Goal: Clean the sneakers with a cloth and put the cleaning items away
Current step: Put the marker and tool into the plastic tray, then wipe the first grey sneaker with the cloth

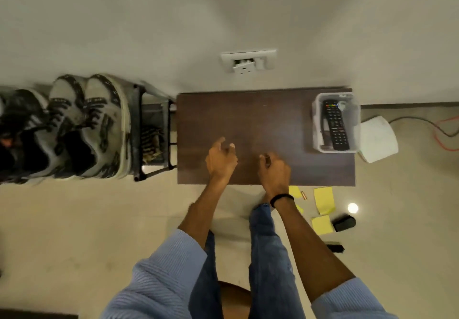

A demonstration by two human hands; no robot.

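Observation:
A pair of grey sneakers (87, 127) with dark patterned trim and black laces stands on top of a black metal rack (139, 132) at the left. Both of my hands hover over the dark brown table (268, 110) near its front edge. My left hand (221, 157) has loosely curled fingers and holds nothing. My right hand (274, 169), with a black band at the wrist, is also loosely curled and holds nothing. No cloth is in view.
A clear plastic bin (318, 120) with a black remote (335, 125) stands at the table's back right corner. A white device (377, 138) with cables lies on the floor to the right. Yellow sticky notes (323, 199), a small black case (344, 223) and a black brush (335, 246) lie on the floor. A wall socket (248, 61) is behind the table.

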